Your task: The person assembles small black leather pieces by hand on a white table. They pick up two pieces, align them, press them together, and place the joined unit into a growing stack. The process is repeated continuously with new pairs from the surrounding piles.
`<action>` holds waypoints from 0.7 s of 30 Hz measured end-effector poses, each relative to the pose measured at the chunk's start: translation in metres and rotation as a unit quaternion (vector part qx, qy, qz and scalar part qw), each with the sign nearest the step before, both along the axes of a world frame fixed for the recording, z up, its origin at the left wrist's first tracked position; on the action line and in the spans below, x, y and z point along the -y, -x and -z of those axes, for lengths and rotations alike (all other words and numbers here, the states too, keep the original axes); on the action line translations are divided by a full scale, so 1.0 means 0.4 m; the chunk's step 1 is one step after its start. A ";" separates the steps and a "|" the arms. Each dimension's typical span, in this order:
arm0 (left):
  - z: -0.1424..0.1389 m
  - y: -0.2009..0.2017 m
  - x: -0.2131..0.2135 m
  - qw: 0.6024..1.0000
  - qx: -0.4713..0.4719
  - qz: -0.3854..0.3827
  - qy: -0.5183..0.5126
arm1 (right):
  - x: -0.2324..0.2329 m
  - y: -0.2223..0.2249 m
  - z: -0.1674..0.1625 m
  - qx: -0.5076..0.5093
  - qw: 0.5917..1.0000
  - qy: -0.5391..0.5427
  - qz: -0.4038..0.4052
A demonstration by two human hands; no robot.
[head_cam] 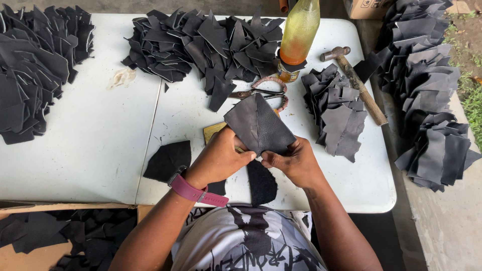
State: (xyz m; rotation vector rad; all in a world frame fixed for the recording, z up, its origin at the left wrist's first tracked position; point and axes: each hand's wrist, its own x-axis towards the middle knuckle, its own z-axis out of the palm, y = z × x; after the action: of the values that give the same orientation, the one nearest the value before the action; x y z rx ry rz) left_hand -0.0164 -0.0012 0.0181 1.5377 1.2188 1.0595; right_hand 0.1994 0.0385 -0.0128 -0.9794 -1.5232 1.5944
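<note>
My left hand and my right hand both pinch the near edge of a dark grey leather piece, folded along a centre ridge and held just above the white table. A maroon watch strap sits on my left wrist. Under my hands lie a black leather piece and another black piece to the left. A yellowish board peeks out beneath the held piece.
Scissors lie just beyond the held piece, by a yellow-orange bottle. A hammer rests on a leather stack. Big leather piles ring the table. A cardboard box of scraps sits lower left.
</note>
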 end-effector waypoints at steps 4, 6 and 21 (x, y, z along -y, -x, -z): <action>0.012 -0.018 0.007 0.997 -0.044 -0.061 -0.017 | 0.012 0.020 0.010 0.008 0.999 -0.022 0.040; 0.022 -0.029 0.010 0.994 -0.059 -0.089 -0.010 | 0.029 0.030 0.013 0.025 0.997 -0.036 0.058; 0.041 0.019 -0.002 0.996 0.016 -0.076 0.050 | 0.010 -0.007 0.031 -0.023 0.998 0.046 -0.038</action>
State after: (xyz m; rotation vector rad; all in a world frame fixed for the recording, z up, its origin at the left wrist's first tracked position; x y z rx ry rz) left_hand -0.0242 -0.0004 0.0015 1.3636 1.3623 1.1000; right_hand 0.2023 0.0346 -0.0251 -0.9381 -1.4823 1.7423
